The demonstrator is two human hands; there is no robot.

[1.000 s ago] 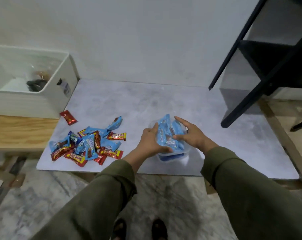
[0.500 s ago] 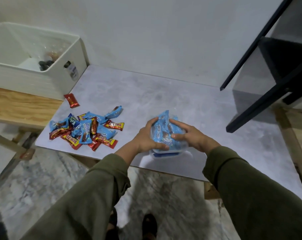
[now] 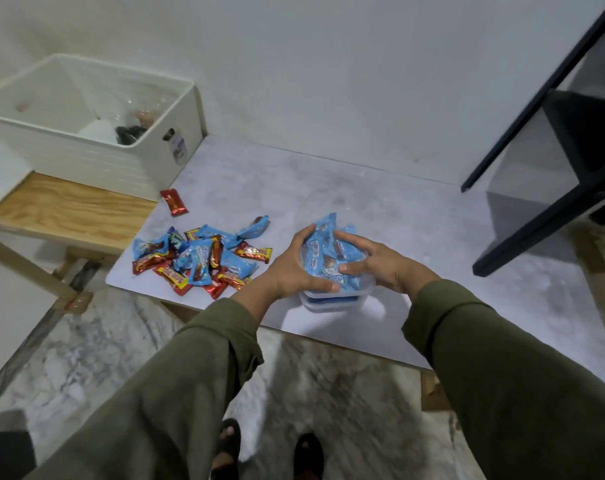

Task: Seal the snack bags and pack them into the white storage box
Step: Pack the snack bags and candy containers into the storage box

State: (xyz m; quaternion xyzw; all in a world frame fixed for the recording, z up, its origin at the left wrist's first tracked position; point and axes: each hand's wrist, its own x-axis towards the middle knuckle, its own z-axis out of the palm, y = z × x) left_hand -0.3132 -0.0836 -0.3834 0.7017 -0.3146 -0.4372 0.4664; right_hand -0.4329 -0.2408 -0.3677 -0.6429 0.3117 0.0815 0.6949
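A clear plastic container [image 3: 332, 301] stands near the front edge of the grey tabletop [image 3: 363, 209], heaped with blue snack packets [image 3: 323, 258]. My left hand [image 3: 294, 268] wraps its left side and my right hand [image 3: 380, 261] presses on the packets from the right. A loose pile of blue and red snack packets [image 3: 198, 259] lies to the left, with one red packet [image 3: 174, 201] apart behind it. The white storage box [image 3: 86, 157] sits at the far left on a wooden bench, with a few items inside.
A wooden bench [image 3: 65, 209] carries the box. A black metal shelf frame [image 3: 550, 188] stands on the table's right side. A white wall runs behind. Marble floor and my sandalled feet [image 3: 266, 452] show below the table edge.
The view has shifted, so the table and box sit differently in frame. Both hands stay on the blue packets in the container, pressing slightly lower.
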